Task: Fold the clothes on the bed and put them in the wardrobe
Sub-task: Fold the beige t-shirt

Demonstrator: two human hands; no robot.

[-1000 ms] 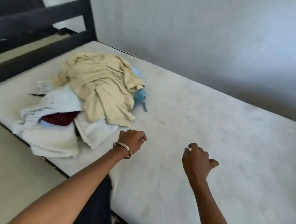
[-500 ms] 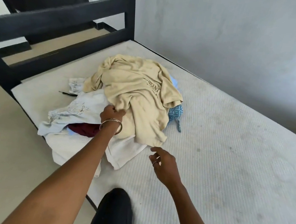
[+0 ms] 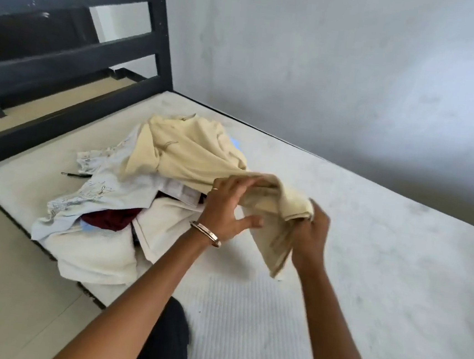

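Two bare hands reach over a white mattress [image 3: 365,278]. The right hand [image 3: 310,234] pinches the hem of a cream shirt [image 3: 192,152]; the left hand [image 3: 226,207], wearing a bangle [image 3: 206,233], grips the same fabric just beside it. Beyond, the shirt trails onto a pile of clothes [image 3: 96,215] near the dark bed frame [image 3: 76,57].

Heaped unfolded at the near-left corner of the bed [image 3: 365,278]: a pile of clothes [image 3: 104,224]. Topmost, a cream-yellow shirt [image 3: 189,151], crumpled, one end lifted off the heap toward the right and bunched in mid-air. Beneath, a pale printed garment [image 3: 98,192], a maroon piece [image 3: 110,219] peeking out, and off-white cloth [image 3: 92,255] reaching the mattress edge.
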